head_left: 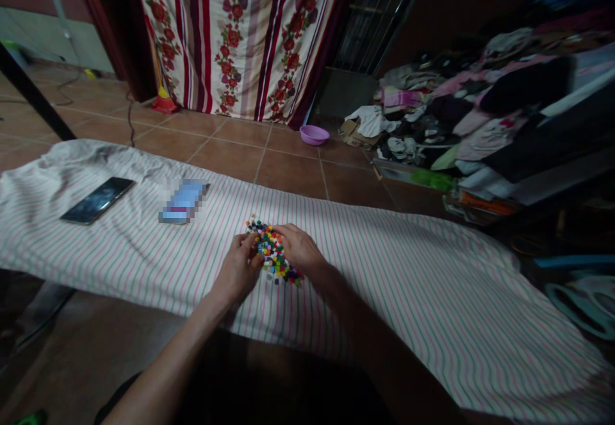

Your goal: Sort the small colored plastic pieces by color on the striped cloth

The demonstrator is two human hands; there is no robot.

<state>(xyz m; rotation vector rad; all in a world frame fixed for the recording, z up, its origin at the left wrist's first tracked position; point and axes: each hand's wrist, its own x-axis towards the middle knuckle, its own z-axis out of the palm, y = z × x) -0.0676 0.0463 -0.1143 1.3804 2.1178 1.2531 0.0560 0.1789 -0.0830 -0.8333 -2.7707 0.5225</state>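
A heap of small beads or cubes (273,252) in many colours lies on a striped cloth (384,271). From the left side my left hand (239,263) touches the heap's edge, its fingers bent and thumb apart from the index finger. My right hand (302,247) lies low along the heap's right side, fingers stretched forward and partly over the pieces. Both hands look open, and no piece is clearly gripped, though the fingertips are small and partly hidden among the colours. A few pieces have strayed to the near and far ends of the heap.
On the cloth's left part lie a dark phone (98,200) and a second phone with a blurred bright screen (183,202). Beyond are a tiled floor (230,152), a purple basin (314,134), a floral curtain (240,40) and heaped clothes (446,104) at the right.
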